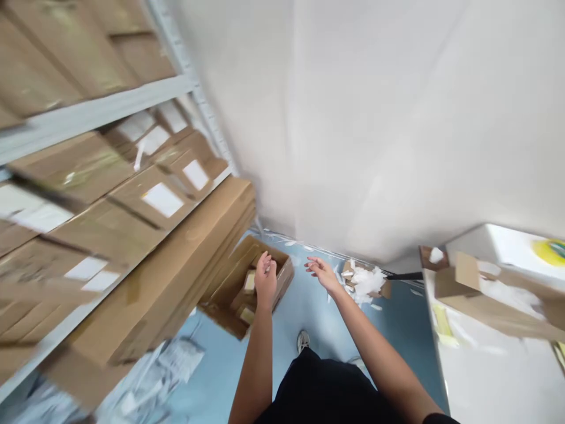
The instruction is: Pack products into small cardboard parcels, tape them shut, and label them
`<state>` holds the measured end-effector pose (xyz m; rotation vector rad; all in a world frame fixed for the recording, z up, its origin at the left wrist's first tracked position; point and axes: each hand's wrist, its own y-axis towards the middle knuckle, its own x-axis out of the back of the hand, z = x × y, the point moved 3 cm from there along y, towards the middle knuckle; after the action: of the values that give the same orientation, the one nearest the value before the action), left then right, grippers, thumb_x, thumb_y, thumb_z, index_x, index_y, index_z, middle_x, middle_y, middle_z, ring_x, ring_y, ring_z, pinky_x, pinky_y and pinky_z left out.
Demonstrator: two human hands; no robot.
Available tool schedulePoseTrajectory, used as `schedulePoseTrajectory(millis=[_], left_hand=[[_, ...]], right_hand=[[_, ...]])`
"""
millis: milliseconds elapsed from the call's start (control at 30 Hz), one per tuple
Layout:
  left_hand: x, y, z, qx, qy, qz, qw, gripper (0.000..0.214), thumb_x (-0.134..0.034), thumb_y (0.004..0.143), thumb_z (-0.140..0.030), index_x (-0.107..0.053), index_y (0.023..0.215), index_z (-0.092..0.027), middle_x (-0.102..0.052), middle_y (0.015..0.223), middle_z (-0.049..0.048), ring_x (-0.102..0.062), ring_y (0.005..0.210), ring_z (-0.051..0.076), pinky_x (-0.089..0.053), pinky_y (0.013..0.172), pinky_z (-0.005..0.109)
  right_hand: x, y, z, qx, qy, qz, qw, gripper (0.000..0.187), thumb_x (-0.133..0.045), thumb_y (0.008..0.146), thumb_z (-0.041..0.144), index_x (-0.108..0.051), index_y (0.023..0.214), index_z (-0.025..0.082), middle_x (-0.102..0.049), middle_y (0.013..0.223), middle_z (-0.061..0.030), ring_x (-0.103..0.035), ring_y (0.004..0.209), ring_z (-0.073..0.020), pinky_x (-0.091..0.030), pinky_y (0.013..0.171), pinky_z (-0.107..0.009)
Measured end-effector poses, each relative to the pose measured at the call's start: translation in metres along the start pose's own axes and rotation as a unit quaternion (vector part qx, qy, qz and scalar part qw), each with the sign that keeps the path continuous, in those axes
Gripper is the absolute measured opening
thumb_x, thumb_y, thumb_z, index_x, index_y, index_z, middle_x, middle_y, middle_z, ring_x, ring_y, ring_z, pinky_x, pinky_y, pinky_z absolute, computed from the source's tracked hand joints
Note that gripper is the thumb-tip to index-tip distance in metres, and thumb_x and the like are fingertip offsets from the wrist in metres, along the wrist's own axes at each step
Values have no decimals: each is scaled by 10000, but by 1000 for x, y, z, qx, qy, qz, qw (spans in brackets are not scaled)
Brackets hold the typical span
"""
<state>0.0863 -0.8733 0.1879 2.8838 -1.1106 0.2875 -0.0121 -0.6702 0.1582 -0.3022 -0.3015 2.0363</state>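
My left hand is raised in front of me, above an open cardboard box on the floor. Its fingers are loosely bent, the thumb stands a little apart, and I see nothing held in it. To the right, my right hand hangs over the blue floor, fingers stretched out and apart, with nothing in it. Inside the open box lie a few smaller boxes with pale labels. A pile of white scraps lies on the floor beyond my right hand.
On the left, a metal shelf carries several labelled cartons; long flat cartons lie under it. Crumpled plastic is on the floor. A white table at right bears an open carton. A pale wall closes off the front.
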Motion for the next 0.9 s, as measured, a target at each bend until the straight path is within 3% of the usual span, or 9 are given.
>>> schedulePoseTrajectory(millis=[133,267,400,533,633,733,900], left_hand=[[-96,-17,-13,-20,-10,104,994,517,-625,927,-397,-592,1408,-212,-681,1338,147,-670,1210,249,-508,1088,419],[-206,-63,-35,-44,-12,219,975,543,-646,902,-429,-596,1398,-215,-691,1316,152,-686,1197,257,-525,1069,429],[-308,-137,-62,-75,-9,350,934,557,-653,901,-439,-588,1413,-230,-670,1369,155,-686,1207,258,-538,1056,419],[-392,-232,-84,-95,-9,455,885,565,-669,893,-459,-604,1398,-213,-667,1378,165,-675,1231,265,-537,1056,410],[-439,-312,-93,-102,-10,539,836,544,-672,890,-480,-636,1356,-201,-676,1368,168,-680,1216,264,-537,1051,408],[-471,-386,-98,-114,6,625,772,542,-686,877,-512,-666,1314,-193,-681,1362,167,-693,1181,266,-555,1013,399],[-509,-472,-99,-133,34,723,677,543,-693,869,-551,-685,1292,-213,-659,1398,164,-680,1199,274,-576,962,391]], right_hand=[[91,-35,5,37,40,-98,994,548,-727,734,600,-695,1161,258,-767,1039,-67,-698,936,-250,-487,800,-363],[193,-92,3,79,81,-212,971,511,-742,736,558,-711,1141,248,-763,996,-67,-700,952,-264,-511,815,-374],[286,-169,-8,118,96,-328,932,466,-737,774,539,-725,1144,257,-754,1016,-60,-696,990,-265,-532,883,-393],[359,-251,-27,152,119,-431,881,494,-756,763,562,-730,1135,237,-750,996,-60,-693,986,-248,-529,947,-406],[398,-317,-46,150,135,-498,843,510,-757,753,589,-728,1124,240,-749,979,-53,-694,970,-251,-535,930,-410],[422,-379,-68,137,148,-563,801,499,-738,777,590,-720,1141,249,-755,1024,-68,-694,996,-267,-537,914,-421],[443,-450,-105,106,173,-665,718,510,-723,780,569,-718,1181,253,-748,1175,-114,-690,1050,-294,-538,920,-455]])
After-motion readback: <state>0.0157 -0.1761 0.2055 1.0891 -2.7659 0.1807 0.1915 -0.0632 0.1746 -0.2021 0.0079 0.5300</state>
